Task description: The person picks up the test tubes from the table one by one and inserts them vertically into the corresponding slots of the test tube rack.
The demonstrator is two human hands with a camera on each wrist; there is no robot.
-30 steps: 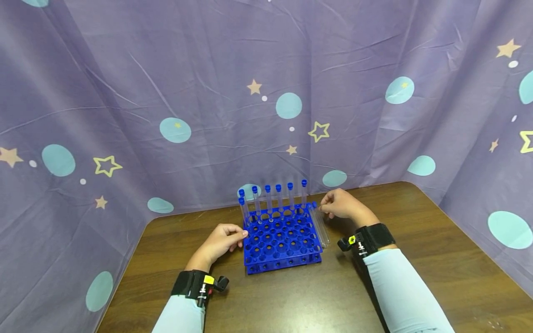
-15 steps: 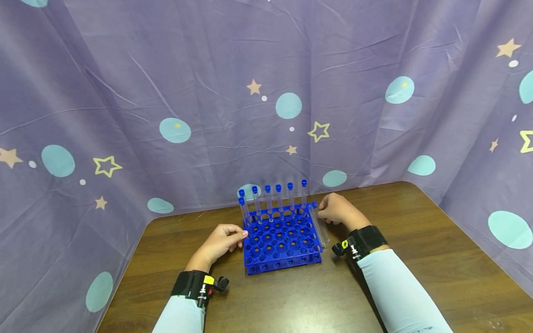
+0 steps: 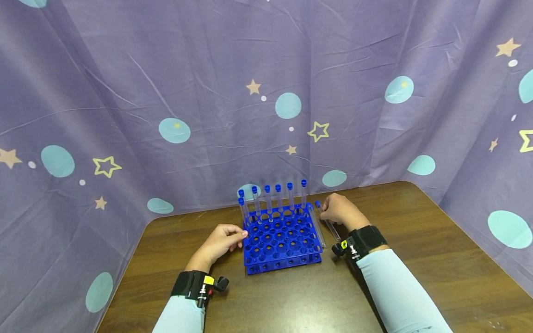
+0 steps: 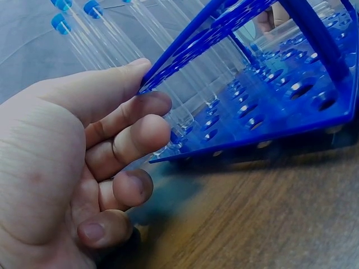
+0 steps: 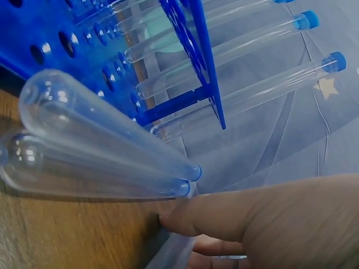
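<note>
A blue test tube rack (image 3: 284,265) stands on the table, with several capped clear test tubes (image 3: 268,200) upright along its back and left. My left hand (image 3: 222,240) pinches the left edge of its upper plate; the left wrist view shows the thumb (image 4: 132,72) above and the index finger below. To the right of the rack, my right hand (image 3: 339,209) holds a blue-capped test tube (image 3: 331,230) near its cap, low over the table. Its fingers partly hide this tube in the right wrist view. Two more tubes (image 5: 101,123) lie side by side along the rack's right side.
The brown wooden table (image 3: 266,305) has rounded back corners. A purple curtain (image 3: 216,92) with stars and dots hangs right behind it and on both sides. The rack's front rows of holes (image 3: 281,233) hold no tubes.
My right hand has gripped one of the lying test tubes and drawn it slightly right, apart from the others. My left hand and the rack have stayed put.
</note>
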